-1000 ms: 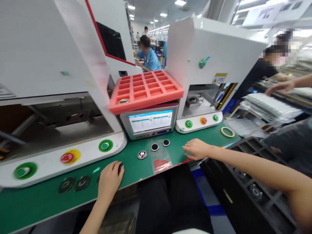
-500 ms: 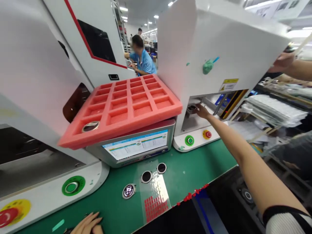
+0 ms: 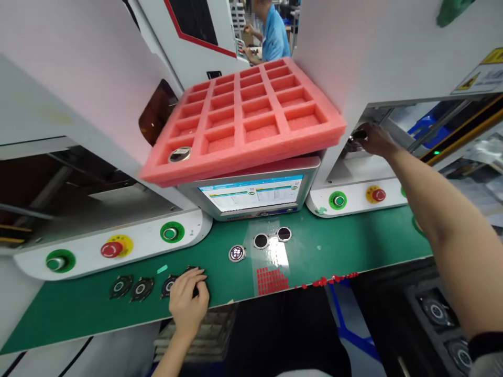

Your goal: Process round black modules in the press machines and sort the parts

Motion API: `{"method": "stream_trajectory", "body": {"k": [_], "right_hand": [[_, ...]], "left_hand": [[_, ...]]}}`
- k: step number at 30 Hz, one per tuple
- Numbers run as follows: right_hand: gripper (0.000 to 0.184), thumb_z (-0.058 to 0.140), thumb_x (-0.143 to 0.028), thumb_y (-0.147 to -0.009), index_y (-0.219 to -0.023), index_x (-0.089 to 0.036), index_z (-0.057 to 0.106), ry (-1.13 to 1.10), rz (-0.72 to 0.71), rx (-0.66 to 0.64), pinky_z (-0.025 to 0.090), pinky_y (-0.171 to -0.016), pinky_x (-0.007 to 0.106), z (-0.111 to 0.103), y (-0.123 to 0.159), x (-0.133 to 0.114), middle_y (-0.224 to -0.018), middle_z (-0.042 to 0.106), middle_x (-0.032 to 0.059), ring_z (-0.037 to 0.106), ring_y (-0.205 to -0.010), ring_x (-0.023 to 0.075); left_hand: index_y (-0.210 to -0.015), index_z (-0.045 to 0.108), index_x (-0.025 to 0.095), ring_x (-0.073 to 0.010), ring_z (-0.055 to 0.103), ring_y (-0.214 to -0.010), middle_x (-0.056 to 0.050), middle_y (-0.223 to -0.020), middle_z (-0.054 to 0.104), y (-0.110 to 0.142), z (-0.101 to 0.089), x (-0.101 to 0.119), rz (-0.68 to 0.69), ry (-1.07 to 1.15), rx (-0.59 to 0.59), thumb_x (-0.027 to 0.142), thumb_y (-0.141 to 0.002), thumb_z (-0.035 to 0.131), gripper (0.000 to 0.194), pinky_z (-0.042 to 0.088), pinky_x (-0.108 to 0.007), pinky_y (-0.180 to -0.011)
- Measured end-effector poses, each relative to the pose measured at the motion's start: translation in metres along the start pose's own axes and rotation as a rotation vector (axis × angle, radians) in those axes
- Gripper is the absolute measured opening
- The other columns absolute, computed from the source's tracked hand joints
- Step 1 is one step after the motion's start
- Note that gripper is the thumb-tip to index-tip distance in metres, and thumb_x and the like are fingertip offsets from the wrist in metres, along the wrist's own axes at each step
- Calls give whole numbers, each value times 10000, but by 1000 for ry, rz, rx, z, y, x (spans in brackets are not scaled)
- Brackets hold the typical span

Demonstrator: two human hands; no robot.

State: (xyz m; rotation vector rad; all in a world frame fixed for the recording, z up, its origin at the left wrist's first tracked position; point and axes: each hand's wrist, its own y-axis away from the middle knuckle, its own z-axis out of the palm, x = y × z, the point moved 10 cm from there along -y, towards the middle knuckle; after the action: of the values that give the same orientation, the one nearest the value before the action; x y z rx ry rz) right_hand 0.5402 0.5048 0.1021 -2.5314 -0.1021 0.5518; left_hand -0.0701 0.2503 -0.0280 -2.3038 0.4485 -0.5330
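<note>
My left hand (image 3: 188, 301) is over the green bench, fingers and thumb curled around a dark round watch part (image 3: 194, 270), mostly hidden under them. In a row beside it lie several black round watch casings (image 3: 142, 288). My right hand (image 3: 375, 140) reaches into the opening of the right-hand machine (image 3: 334, 78), closed on a round dark-faced watch (image 3: 358, 135) at the fixture. Between the hands, a lit watch face (image 3: 237, 253) and two dark watch faces (image 3: 261, 241) lie on the bench, the dark ones on or against a clear sheet.
A pink foam tray (image 3: 243, 152) with one round piece (image 3: 179, 154) in a pocket rests on a monitor (image 3: 255, 196). A left machine has green buttons (image 3: 170, 233) and a red stop button (image 3: 111, 249). Red stickers (image 3: 272, 281) lie near the bench edge. Beyond sits a person in blue (image 3: 275, 36).
The view has tilted down and swung left. My left hand, at the bottom edge before, now shows fully at the black casings. My right hand stays inside the right machine, at the watch.
</note>
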Motion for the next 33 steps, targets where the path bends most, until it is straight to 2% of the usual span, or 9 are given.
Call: {"method": "stream_trajectory", "body": {"k": [4,9,12,15,18,21,26,29,33], "right_hand": [[352,537,-425,-938,-1193,-186,576,59,-80,23,400,-1021,629,-35,29,-26,-1188,604,124,537,-1214,328],[274,631,-315,-876,-1141,-326,561,71,-408,-47,306,-1153,571,-66,153,-110,-1333,523,83,421,-1339,327],[180,613,-251,-872,-1037,-314,578,-5,-595,-205,465,-1044,487,-37,237,-176,-1221,583,69,533,-1207,261],[152,534,-233,-897,-1040,-230,584,-98,-531,-452,507,-964,502,26,281,-221,-1156,613,122,575,-1128,275],[202,476,-214,-914,-1096,-172,552,-136,-455,-535,523,-913,489,71,290,-246,-1146,606,172,587,-1084,282],[222,471,-209,-917,-1126,-154,522,-138,-435,-567,526,-896,468,91,289,-255,-1134,609,180,592,-1059,279],[248,532,-220,-874,-1116,-166,536,-134,-424,-671,529,-865,417,100,285,-259,-1083,640,148,609,-1020,268],[324,563,-285,-871,-1165,-157,516,-99,-344,-670,512,-879,432,107,270,-263,-1145,623,161,595,-1075,294],[375,614,-325,-858,-1185,-180,500,-67,-250,-669,499,-892,396,126,253,-270,-1194,614,140,591,-1102,280]], "left_hand": [[-737,605,191,-227,677,-869,-58,-814,706,0,0,-2,-61,0,2,18,-761,529,190,518,-387,-831],[-753,597,196,-224,671,-890,-57,-832,699,4,0,-7,-95,-21,-12,45,-787,509,178,518,-399,-854],[-778,608,196,-252,648,-953,-77,-867,698,-1,-1,2,-60,-14,-18,55,-783,519,167,504,-418,-871],[-824,623,196,-287,610,-1050,-97,-943,698,-20,14,34,-4,-1,-124,71,-792,530,159,466,-447,-914],[-957,616,189,-259,607,-1045,-105,-1030,682,-39,51,81,39,46,-347,109,-844,515,171,463,-402,-913],[-1087,582,175,-266,606,-1024,-112,-1097,666,-55,83,113,64,69,-448,225,-840,606,253,481,-385,-873],[-1022,590,143,-308,627,-934,-144,-1003,682,-64,117,115,17,65,-522,250,-812,676,251,487,-425,-794],[-1004,597,170,-286,642,-903,-122,-980,695,-66,116,114,9,108,-530,202,-818,666,201,490,-397,-767],[-1089,583,197,-265,641,-976,-104,-1074,693,-79,81,91,-16,179,-470,227,-847,635,249,502,-383,-829]]}}
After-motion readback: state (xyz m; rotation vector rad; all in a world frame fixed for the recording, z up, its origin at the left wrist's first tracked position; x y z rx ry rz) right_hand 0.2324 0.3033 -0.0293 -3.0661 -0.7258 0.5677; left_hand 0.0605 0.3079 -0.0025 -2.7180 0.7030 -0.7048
